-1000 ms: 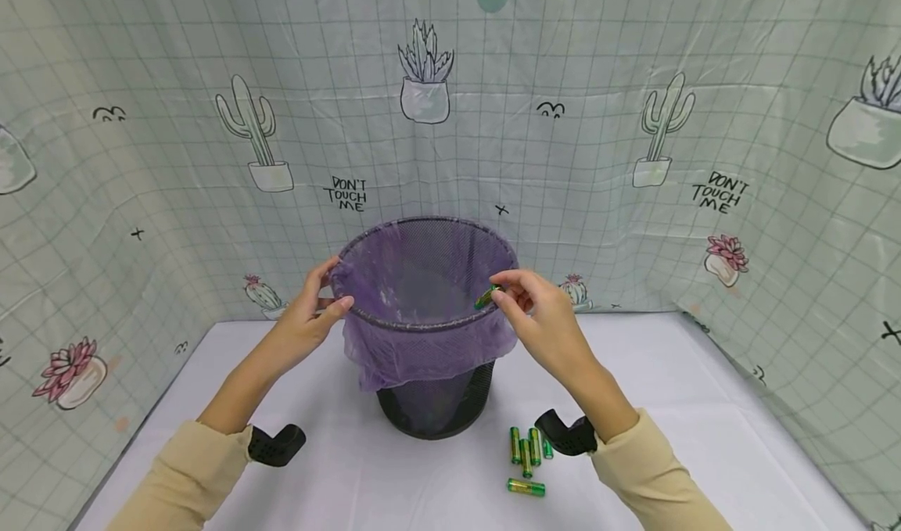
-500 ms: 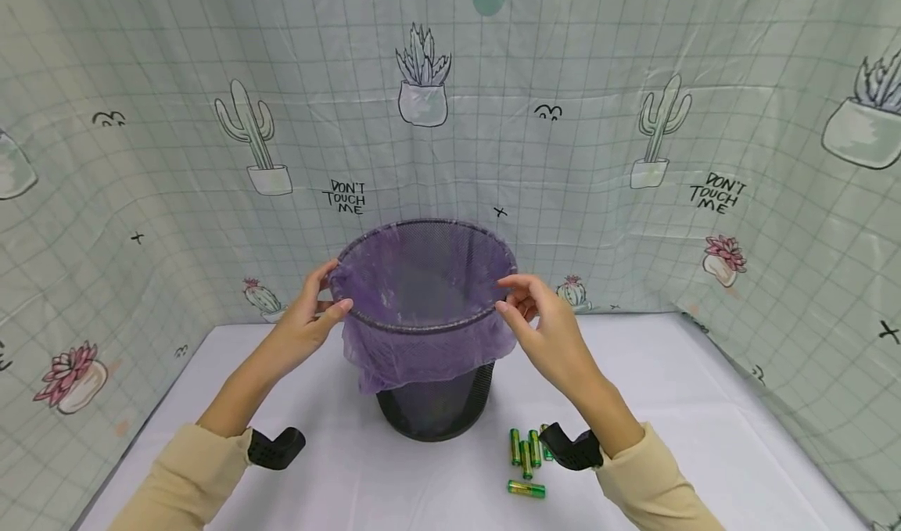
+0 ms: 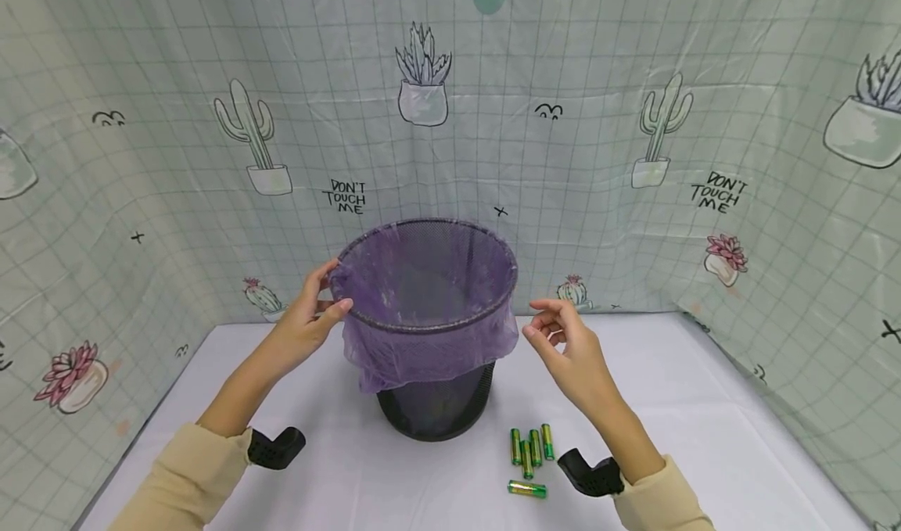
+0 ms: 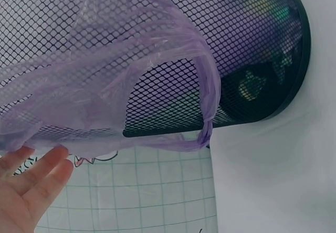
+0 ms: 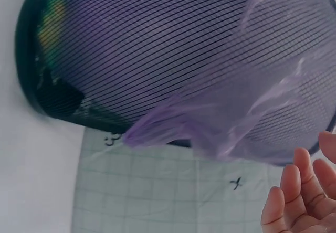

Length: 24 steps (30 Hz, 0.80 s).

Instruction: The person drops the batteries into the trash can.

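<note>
Batteries [image 3: 526, 489] lie on the white table [image 3: 676, 406], in front and to the right of the mesh bin [image 3: 432, 414], their lettering too small to read. From the head view the floor of the bin cannot be made out; the left wrist view has green and gold shapes [image 4: 252, 84] low behind the mesh, too blurred to identify or count. Each wrist view cuts off part of the bin, and that of the right wrist crops the right hand [image 3: 568, 343]. Countable on the table are 5 batteries, 4 lengthwise in a loose group and 1 crosswise nearer the person, plus 1 bin with 1 purple bag [image 3: 429, 355] folded over its rim. Reaching up from the lower left, the left hand [image 3: 311, 320] holds the rim's left side between thumb and fingers; the right hand hangs just beside the bag, fingers loosely bent, thumb tip apart from the index finger
</note>
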Tool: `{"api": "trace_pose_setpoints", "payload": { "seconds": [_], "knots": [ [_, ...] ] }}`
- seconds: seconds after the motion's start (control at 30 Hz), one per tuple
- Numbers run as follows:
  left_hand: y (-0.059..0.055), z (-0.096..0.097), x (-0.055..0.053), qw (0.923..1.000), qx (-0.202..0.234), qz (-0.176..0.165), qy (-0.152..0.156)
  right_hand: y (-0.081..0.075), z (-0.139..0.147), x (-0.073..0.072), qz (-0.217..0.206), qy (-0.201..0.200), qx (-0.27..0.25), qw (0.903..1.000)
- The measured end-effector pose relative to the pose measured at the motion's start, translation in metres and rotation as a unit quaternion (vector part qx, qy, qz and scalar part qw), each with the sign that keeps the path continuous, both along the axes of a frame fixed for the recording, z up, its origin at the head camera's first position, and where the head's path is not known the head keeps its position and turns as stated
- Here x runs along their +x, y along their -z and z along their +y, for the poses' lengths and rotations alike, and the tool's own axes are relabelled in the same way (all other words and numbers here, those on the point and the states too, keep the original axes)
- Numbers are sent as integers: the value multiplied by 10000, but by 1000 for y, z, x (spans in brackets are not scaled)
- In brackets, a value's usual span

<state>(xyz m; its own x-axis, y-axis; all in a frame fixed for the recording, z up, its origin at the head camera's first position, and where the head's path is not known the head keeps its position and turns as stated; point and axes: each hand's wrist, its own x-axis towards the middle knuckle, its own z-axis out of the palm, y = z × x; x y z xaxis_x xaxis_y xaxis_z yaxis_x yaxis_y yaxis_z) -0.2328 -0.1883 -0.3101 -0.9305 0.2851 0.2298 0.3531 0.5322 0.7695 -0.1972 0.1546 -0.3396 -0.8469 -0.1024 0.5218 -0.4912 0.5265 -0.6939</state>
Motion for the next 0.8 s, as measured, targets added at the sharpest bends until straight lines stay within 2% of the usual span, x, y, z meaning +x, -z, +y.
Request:
{"api": "trace_pose_setpoints", "payload": {
  "seconds": [0.4,0.6,0.8],
  "knots": [
    [0,-1,0,10000,-8,34,-6,44,23,3,-853,415,340,9949],
    [1,0,0,10000,6,13,9,68,32,2,-1514,455,510,9861],
    [0,0,1,10000,17,63,16,87,39,4,-2051,405,456,9768]
  ]
}}
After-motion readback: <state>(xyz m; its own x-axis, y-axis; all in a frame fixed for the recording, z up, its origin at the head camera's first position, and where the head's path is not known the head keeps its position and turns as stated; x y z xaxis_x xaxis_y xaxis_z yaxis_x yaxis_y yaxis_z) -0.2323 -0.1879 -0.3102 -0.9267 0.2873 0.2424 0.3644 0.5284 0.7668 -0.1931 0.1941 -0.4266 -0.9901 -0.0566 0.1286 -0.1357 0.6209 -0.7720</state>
